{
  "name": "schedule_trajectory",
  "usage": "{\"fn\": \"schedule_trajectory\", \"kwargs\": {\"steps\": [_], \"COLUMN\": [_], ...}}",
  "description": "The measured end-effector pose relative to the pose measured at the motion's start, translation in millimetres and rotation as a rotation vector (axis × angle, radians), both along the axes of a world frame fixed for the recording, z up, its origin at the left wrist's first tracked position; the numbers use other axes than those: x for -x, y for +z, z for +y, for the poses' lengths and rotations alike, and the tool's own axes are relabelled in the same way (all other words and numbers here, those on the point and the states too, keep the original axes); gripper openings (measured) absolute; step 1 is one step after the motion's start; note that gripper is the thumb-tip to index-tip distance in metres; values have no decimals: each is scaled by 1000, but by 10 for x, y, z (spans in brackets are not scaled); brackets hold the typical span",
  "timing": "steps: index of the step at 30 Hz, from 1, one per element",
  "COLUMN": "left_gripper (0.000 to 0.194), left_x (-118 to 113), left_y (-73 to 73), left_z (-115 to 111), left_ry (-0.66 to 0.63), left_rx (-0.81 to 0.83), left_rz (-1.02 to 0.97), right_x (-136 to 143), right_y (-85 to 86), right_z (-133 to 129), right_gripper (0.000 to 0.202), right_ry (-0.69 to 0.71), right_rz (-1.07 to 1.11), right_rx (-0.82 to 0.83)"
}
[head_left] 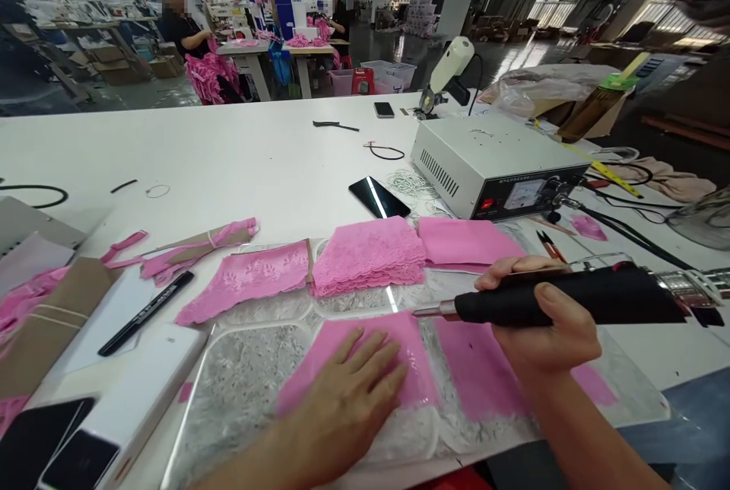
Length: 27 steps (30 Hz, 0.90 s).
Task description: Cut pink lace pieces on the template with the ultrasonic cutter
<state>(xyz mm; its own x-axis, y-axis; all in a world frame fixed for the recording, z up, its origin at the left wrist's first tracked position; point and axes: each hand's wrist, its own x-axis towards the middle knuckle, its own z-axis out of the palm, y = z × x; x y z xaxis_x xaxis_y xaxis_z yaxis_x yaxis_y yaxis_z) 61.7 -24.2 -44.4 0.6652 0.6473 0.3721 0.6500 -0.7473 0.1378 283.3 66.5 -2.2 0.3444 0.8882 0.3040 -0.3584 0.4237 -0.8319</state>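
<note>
My left hand [353,399] lies flat with its fingers spread on a pink fabric piece [419,376]. That piece rests on a grey marbled board [251,368] covered by clear plastic. In my right hand [547,330] is a black-handled handheld tool [593,296] with a thin metal tip, fingers wrapped round the grip. Its tip is at the upper right corner of the fabric, but I cannot tell whether it touches. A second pink piece [479,368] lies partly under my right arm. Behind them are a stack of pink lace pieces [370,254], a lace piece [256,277] and plain pink fabric [468,240].
A grey control box [496,163] with a dial and cables stands at the back right, beside a cutting machine [450,75]. A phone [379,197] lies behind the lace. At left are a black marker [145,315] and a white box [137,399]. A person [194,41] sits far back.
</note>
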Motion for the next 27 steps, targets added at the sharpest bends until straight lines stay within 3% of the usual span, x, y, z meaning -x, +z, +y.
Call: {"fn": "schedule_trajectory", "kwargs": {"steps": [8, 16, 27], "left_gripper": [35, 44, 44], "left_x": [-427, -412, -432], "left_y": [-77, -162, -205], "left_z": [97, 51, 46], "left_ry": [111, 112, 115], "left_rx": [8, 27, -4], "left_rz": [-23, 49, -4], "right_x": [-34, -79, -39], "right_y": [-18, -54, -100], "right_z": [-39, -27, -19], "right_gripper": [14, 14, 14], "right_ry": [8, 5, 25], "right_rz": [21, 34, 40], "right_rx": [-34, -44, -30]}}
